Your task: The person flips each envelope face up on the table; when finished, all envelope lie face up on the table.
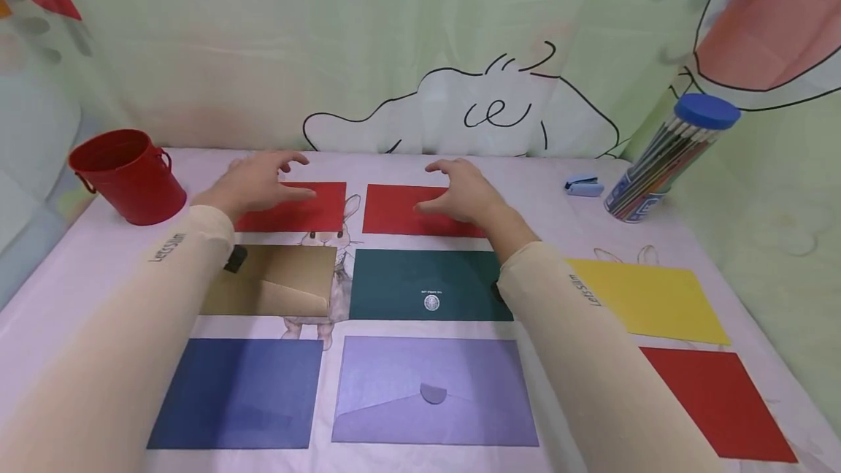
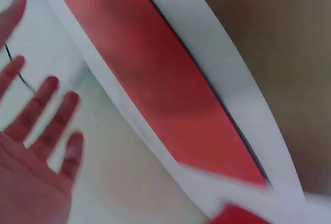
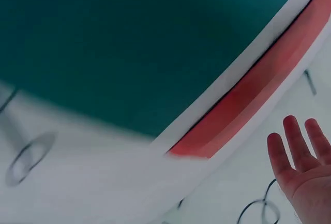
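My left hand (image 1: 252, 185) hovers over the far left red envelope (image 1: 322, 206), fingers spread and apart from the thumb, nothing held. In the left wrist view, that hand (image 2: 36, 167) shows its palm and loose fingers beside the red envelope (image 2: 155, 84). Over the far middle red envelope (image 1: 394, 210) is my right hand (image 1: 463, 195), likewise with thumb and fingers apart and bare. The right wrist view has the right hand's fingers (image 3: 295, 146) extended near the red strip (image 3: 248, 100). Beneath the wrists lie a gold envelope (image 1: 282, 279) and a dark green one (image 1: 394, 283).
Nearer me lie a blue envelope (image 1: 243, 393) and a lilac envelope (image 1: 434, 363). On the right are a yellow envelope (image 1: 657, 298) and another red one (image 1: 729, 400). A red bucket (image 1: 131, 181) stands far left; a light-blue stapler (image 1: 583, 185) and a pencil tub (image 1: 666, 159) stand far right.
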### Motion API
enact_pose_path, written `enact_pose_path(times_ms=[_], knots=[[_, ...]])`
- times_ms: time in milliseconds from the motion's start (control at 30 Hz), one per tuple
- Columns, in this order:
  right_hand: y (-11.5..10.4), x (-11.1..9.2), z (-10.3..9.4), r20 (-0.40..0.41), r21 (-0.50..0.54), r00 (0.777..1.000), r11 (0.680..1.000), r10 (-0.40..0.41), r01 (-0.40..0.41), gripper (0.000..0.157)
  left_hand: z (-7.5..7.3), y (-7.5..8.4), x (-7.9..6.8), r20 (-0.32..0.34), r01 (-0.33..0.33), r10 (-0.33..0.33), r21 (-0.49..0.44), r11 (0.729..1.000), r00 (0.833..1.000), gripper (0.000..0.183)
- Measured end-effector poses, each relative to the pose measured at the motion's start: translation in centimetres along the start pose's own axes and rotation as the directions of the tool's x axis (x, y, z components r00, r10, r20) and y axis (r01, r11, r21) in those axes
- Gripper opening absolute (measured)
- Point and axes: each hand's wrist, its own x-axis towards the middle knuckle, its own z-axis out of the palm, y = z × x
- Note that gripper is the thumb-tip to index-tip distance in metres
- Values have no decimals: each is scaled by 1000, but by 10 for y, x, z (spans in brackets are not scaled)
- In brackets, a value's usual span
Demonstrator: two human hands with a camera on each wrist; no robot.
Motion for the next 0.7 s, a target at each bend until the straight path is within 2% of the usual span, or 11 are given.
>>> enact_pose_path(times_ms=[200, 367, 500, 700], knots=[[-34, 16, 18, 12, 17, 996, 996, -91, 90, 93, -23, -57, -21, 47, 6, -6, 10, 1000, 999, 94], [-58, 26, 43, 67, 18, 986, 988, -152, 151, 97, -26, -89, -40, 102, 57, -57, 3, 998, 993, 107], [-73, 28, 61, 126, 31, 973, 981, -192, 190, 96, -24, -100, -50, 111, 71, -72, 17, 997, 991, 106], [-94, 32, 74, 189, 48, 958, 976, -216, 211, 99, -27, -102, -53, 106, 42, -45, 31, 999, 993, 106]])
